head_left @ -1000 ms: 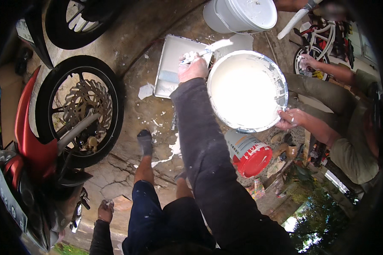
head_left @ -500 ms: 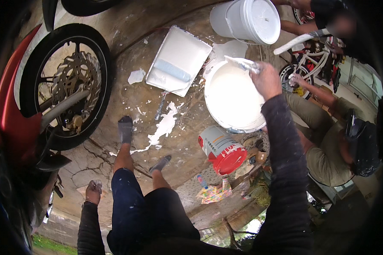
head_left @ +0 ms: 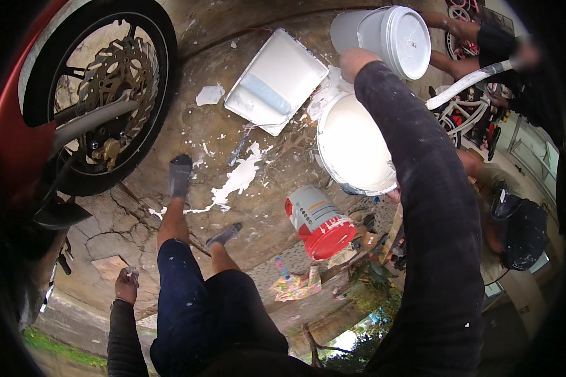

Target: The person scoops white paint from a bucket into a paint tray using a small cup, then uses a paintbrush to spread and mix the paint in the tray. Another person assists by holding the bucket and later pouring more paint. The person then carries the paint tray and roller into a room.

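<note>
My right hand (head_left: pixel 357 65) is stretched out past the far rim of a large open bucket of white paint (head_left: pixel 356 143), close to a lidded white bucket (head_left: pixel 374 34). It looks curled like a fist, but its fingers and whatever they hold are hidden. My right sleeve covers part of the paint bucket's right side. A co-worker's fingers (head_left: pixel 393 195) show at that bucket's lower right rim. Low at the left, my left hand (head_left: pixel 126 286) hangs beside my leg, fingers closed, with something small and pale at the fingertips that I cannot make out.
A white paint tray (head_left: pixel 282 66) holds a pale blue roller (head_left: pixel 265 94). White paint (head_left: pixel 239 179) is spilled on the floor. A grey bucket with a red lid (head_left: pixel 321 223) lies nearby. A motorcycle wheel (head_left: pixel 163 94) stands left; a person in a dark cap (head_left: pixel 525 229) is at right.
My right hand has moved from the paint bucket's rim up and left, beyond it. The flat-bladed tool it held is out of sight now. My left hand remains low by my leg.
</note>
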A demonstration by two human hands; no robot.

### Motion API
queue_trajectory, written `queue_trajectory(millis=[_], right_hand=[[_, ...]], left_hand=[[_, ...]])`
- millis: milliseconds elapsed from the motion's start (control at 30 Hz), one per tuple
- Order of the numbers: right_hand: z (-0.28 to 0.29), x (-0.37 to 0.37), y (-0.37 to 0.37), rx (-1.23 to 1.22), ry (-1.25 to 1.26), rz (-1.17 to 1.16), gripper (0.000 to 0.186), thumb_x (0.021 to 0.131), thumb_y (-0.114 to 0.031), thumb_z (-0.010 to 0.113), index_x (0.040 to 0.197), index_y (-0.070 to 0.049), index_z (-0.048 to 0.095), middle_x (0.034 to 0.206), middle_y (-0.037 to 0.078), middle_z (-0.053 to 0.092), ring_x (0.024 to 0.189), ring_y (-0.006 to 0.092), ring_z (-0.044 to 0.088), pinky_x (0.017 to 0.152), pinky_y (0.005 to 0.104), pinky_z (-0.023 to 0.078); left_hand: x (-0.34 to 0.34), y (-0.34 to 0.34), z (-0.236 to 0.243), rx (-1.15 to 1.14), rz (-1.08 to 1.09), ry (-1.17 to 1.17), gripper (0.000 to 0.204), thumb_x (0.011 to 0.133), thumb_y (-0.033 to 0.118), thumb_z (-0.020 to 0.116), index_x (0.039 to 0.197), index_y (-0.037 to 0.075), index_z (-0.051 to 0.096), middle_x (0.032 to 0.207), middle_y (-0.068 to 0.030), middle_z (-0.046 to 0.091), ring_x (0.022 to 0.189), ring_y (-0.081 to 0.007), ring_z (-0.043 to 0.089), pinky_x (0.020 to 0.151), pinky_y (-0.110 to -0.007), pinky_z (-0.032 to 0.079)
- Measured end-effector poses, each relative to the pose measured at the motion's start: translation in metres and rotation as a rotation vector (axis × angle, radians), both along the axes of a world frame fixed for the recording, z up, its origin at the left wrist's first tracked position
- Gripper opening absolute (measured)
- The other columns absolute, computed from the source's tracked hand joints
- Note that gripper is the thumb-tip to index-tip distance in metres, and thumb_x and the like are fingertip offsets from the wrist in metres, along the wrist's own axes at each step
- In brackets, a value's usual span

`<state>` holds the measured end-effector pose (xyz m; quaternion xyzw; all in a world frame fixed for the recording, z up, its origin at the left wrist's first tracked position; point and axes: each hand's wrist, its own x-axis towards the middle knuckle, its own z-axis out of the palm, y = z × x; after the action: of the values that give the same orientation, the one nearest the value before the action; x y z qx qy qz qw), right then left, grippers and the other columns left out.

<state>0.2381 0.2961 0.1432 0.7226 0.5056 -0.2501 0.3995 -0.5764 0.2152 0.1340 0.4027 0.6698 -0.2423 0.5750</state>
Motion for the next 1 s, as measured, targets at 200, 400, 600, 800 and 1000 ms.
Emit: queue_trajectory(millis=[200,400,600,800,1000], right_hand=[[-0.025,-0.03,0.023,-0.181,0.137,0.153,0.024,0.072,-0.009,0.058,0.087,0.004,0.071,0.094,0.025,0.067,0.088,0.0381,0.066,0.08,0.0433,0.052],[-0.042,-0.061,0.017,-0.283,0.254,0.204,0.021,0.068,-0.011,0.065,0.08,0.005,0.071,0.084,0.025,0.068,0.081,0.0368,0.067,0.074,0.0431,0.053],[0.01,-0.084,0.005,-0.39,0.272,0.076,0.021,0.07,-0.017,0.068,0.077,0.003,0.071,0.077,0.023,0.067,0.073,0.0345,0.067,0.069,0.0438,0.052],[0.074,-0.042,-0.062,0.013,0.202,-0.082,0.018,0.068,-0.013,0.064,0.074,0.002,0.068,0.072,0.025,0.064,0.071,0.0376,0.065,0.069,0.0454,0.051],[0.071,-0.045,-0.145,0.13,0.072,-0.39,0.026,0.076,-0.016,0.061,0.09,0.005,0.069,0.093,0.027,0.066,0.09,0.0394,0.065,0.086,0.0425,0.05]], left_hand=[[0.016,-0.008,0.009,-0.008,-0.015,-0.072,0.014,0.093,0.013,0.057,0.103,0.004,0.06,0.071,-0.0014,0.056,0.057,-0.0073,0.048,0.051,-0.024,0.04],[-0.002,-0.021,0.0,-0.032,0.116,-0.097,0.013,0.092,0.01,0.057,0.104,0.005,0.06,0.075,0.0006,0.055,0.057,-0.0065,0.047,0.051,-0.024,0.04],[-0.017,-0.016,-0.001,0.02,0.088,-0.078,0.014,0.092,0.005,0.055,0.105,0.004,0.058,0.067,0.0004,0.053,0.055,-0.0075,0.045,0.051,-0.024,0.038],[-0.009,-0.01,-0.004,0.012,0.031,-0.081,0.014,0.092,0.009,0.059,0.105,0.004,0.059,0.066,0.0004,0.053,0.054,-0.0078,0.046,0.05,-0.024,0.038],[-0.012,-0.018,-0.019,0.015,-0.031,-0.119,0.015,0.092,0.013,0.06,0.104,0.004,0.059,0.063,-0.0008,0.054,0.052,-0.0092,0.046,0.05,-0.025,0.037]])
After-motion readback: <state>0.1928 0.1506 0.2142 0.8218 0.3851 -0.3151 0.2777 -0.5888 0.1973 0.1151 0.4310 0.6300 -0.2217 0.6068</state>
